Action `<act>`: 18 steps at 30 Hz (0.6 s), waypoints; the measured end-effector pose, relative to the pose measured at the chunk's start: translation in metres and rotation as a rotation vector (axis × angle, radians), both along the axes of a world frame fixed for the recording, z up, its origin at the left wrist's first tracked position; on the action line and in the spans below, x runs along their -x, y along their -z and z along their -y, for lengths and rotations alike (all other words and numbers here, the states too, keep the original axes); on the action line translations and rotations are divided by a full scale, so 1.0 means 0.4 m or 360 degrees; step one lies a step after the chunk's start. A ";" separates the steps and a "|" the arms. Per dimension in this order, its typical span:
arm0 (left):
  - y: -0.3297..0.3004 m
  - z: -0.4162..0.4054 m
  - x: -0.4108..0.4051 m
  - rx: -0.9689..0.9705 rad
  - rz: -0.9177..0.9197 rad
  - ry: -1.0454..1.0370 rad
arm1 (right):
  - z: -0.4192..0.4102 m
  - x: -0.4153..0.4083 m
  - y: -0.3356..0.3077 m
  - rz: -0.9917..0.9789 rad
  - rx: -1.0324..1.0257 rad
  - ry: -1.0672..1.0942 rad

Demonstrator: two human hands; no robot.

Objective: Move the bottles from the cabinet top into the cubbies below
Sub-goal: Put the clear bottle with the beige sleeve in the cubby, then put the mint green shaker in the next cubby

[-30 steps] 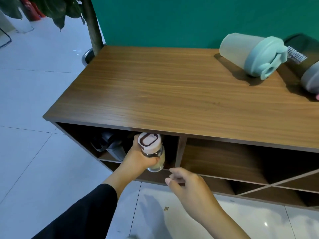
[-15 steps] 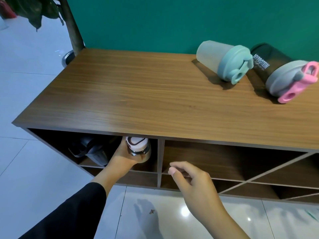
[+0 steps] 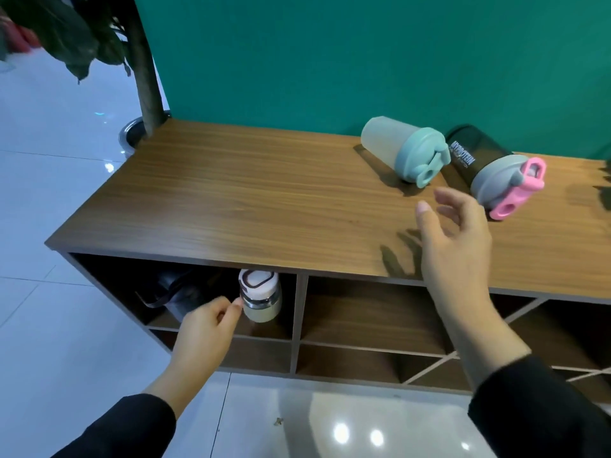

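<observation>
A small cream bottle [image 3: 261, 299] with a white lid stands upright in the upper left cubby. My left hand [image 3: 206, 328] is just left of it, holding nothing, fingers loosely curled and tips at the bottle's side. On the wooden cabinet top [image 3: 248, 200] lie two bottles on their sides: a pale teal shaker [image 3: 403, 150] and a black bottle [image 3: 492, 170] with a grey lid and pink cap. My right hand [image 3: 453, 246] hovers open over the top, just in front of these two and touching neither.
A dark bottle [image 3: 178, 295] lies deeper in the same left cubby. To the right are a square cubby [image 3: 370, 312] and diagonal-shelved cubbies [image 3: 562, 338]. A potted plant's trunk [image 3: 145, 77] rises at the cabinet's back left corner. A green wall stands behind, glossy white floor tiles below.
My left hand set the cream bottle in the cubby and let go of it. My right hand rose from in front of the cubbies to above the cabinet top.
</observation>
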State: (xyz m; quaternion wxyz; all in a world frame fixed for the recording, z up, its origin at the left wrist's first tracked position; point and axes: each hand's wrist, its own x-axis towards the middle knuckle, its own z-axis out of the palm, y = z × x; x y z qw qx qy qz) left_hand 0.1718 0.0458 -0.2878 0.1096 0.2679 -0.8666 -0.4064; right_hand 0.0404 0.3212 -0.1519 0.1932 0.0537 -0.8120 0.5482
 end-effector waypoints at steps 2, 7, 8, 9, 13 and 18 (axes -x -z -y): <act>-0.031 -0.022 -0.017 -0.0029 -0.0092 0.0075 | 0.004 0.080 0.003 0.0214 0.0058 0.0099; -0.066 -0.065 -0.021 0.0051 -0.0255 0.0297 | 0.039 0.231 -0.002 0.0370 0.0107 0.0104; -0.064 -0.066 -0.020 0.0093 -0.0269 0.0328 | 0.050 0.254 -0.002 0.0400 0.0151 0.0117; -0.061 -0.066 -0.018 0.0130 -0.0275 0.0362 | 0.058 0.276 -0.002 0.0416 0.0184 0.0133; -0.052 -0.061 -0.010 0.0233 -0.0237 0.0491 | 0.078 0.341 -0.007 0.0436 0.0206 0.0216; -0.042 -0.051 -0.012 0.0292 -0.0164 0.0568 | 0.096 0.384 -0.013 0.0447 0.0291 0.0242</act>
